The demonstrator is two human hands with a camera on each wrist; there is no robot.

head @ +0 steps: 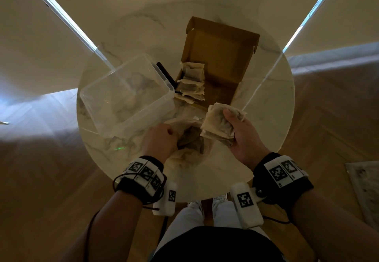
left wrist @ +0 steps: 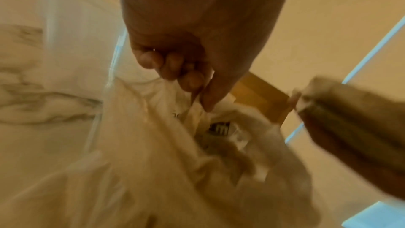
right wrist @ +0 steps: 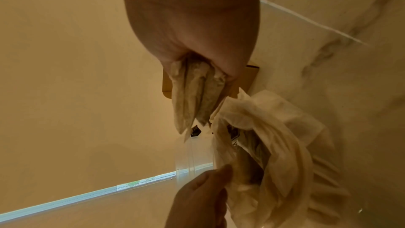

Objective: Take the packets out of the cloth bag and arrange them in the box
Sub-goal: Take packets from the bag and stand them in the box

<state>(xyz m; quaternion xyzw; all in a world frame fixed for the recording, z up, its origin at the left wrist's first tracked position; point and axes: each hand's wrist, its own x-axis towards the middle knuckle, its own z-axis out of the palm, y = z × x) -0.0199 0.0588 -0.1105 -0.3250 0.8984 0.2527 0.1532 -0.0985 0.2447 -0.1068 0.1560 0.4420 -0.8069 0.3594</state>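
Right hand (head: 244,136) grips pale, crinkled packets (head: 217,124); left hand (head: 160,140) pinches the cloth bag (head: 190,149). Box (head: 221,56), at twelve o'clock, holds more.

Packets (head: 192,81) in box (head: 220,56), clear tub (head: 125,93) left, bag (head: 188,138) seemingly nearest

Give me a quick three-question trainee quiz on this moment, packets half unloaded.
1. True or false: the right hand grips a bunch of packets.
2. What does the left hand hold? A) clear plastic tub B) cloth bag C) cardboard box
3. Fill in: packets already placed lie along the ____ side of the cardboard box.

Key: 1 true. 2 B, it holds the cloth bag open at its mouth; the clear plastic tub stands untouched. 3 left.
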